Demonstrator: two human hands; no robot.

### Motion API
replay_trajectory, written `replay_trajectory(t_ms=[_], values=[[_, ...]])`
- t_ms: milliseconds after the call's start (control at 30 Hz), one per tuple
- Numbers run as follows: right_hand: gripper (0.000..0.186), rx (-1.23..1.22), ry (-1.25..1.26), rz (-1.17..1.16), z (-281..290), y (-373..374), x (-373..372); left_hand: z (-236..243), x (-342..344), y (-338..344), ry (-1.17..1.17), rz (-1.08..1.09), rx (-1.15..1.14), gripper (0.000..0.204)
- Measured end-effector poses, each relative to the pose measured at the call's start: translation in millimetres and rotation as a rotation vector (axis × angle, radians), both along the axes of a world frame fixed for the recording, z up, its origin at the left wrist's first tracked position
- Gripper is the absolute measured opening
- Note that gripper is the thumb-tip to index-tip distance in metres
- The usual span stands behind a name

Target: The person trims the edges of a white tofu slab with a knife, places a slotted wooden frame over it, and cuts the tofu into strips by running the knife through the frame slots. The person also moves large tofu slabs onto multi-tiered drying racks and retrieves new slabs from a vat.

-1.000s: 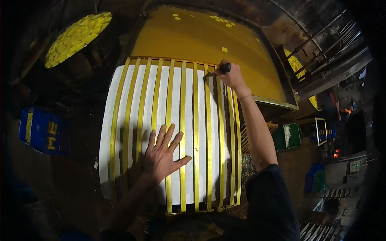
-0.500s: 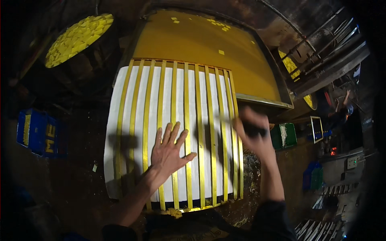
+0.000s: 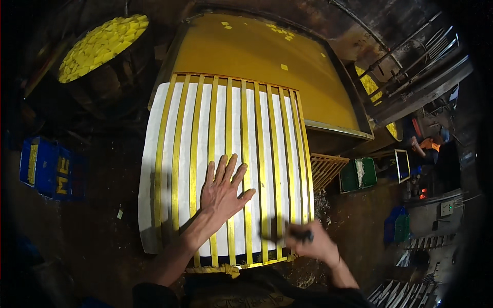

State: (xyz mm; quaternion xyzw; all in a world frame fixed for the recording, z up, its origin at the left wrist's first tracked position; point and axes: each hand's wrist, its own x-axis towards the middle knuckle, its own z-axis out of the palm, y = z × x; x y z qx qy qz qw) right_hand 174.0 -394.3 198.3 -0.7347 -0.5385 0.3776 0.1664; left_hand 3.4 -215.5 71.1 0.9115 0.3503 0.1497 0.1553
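A rack of long yellow slats [image 3: 228, 123] lies in front of me, and a white sheet [image 3: 149, 169] shows between the slats and past their left side. My left hand [image 3: 224, 185] rests flat on the slats with fingers spread, holding nothing. Near the rack's lower right corner, my right hand [image 3: 313, 244] is closed around a dark-handled tool [image 3: 308, 236]. Motion blur hides the tool's working end. Yellow rope [image 3: 230, 270] is knotted along the near edge of the rack, just left of my right hand.
Beyond the rack stands a wide vat [image 3: 246, 51] of brownish-yellow liquid with small yellow squares afloat. A drum heaped with yellow pieces [image 3: 102, 46] is at far left, a blue crate [image 3: 46, 169] below it. On the right are a green crate [image 3: 357, 174] and a person [image 3: 430, 145].
My right hand has swept down and slightly left with the tool, from the rack's right side to its near edge. My left hand stays spread on the slats.
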Motion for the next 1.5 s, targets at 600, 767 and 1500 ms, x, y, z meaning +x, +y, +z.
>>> replay_trajectory(t_ms=[600,767,1500], values=[[0.024,0.425,-0.384,0.143,-50,166,29,-5,-8,1,-0.006,0.023,-0.004,0.051],[0.018,-0.139,0.011,0.152,11,4,-47,-4,0,2,-0.088,0.022,0.066,0.048],[0.017,-0.086,0.058,0.037,26,23,-91,1,-23,26,-0.326,-0.070,-0.143,0.051]])
